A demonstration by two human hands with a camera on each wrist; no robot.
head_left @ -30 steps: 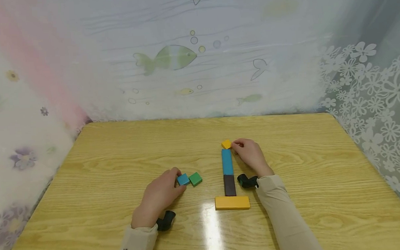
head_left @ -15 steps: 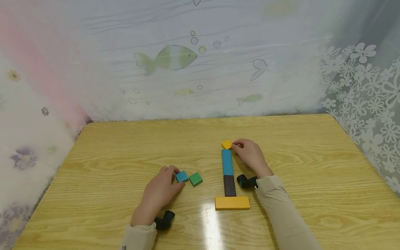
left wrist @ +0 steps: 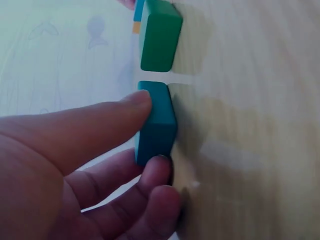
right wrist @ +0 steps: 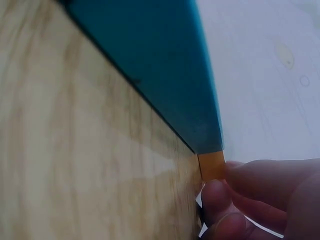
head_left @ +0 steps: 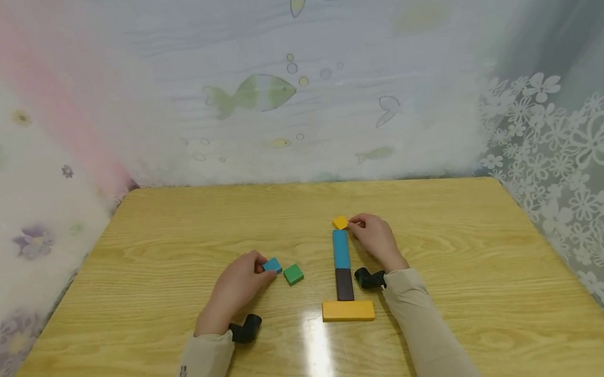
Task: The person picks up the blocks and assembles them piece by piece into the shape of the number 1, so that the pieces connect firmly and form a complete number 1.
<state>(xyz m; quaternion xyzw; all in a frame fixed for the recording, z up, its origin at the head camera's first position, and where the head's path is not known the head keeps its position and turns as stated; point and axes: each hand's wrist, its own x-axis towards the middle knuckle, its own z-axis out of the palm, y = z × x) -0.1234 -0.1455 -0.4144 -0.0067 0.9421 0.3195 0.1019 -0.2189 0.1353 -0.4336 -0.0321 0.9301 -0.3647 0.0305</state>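
In the head view, my left hand pinches a small blue block between thumb and fingers. The left wrist view shows the thumb on one face of that block and fingertips at its lower end. Just beyond it stands a small green block, a narrow gap apart. My right hand pinches a small yellow block by its right corner. That block sits turned cornerwise at the far end of a long blue block, close against it in the right wrist view.
A dark block continues the line toward me from the long blue one. Across its near end lies a long yellow block, forming a T. All rest on a wooden table; a patterned curtain hangs behind.
My left hand has shifted the small blue block slightly left and away from me, off from the green one. My right hand stays at the yellow block. The head view has tilted a little.
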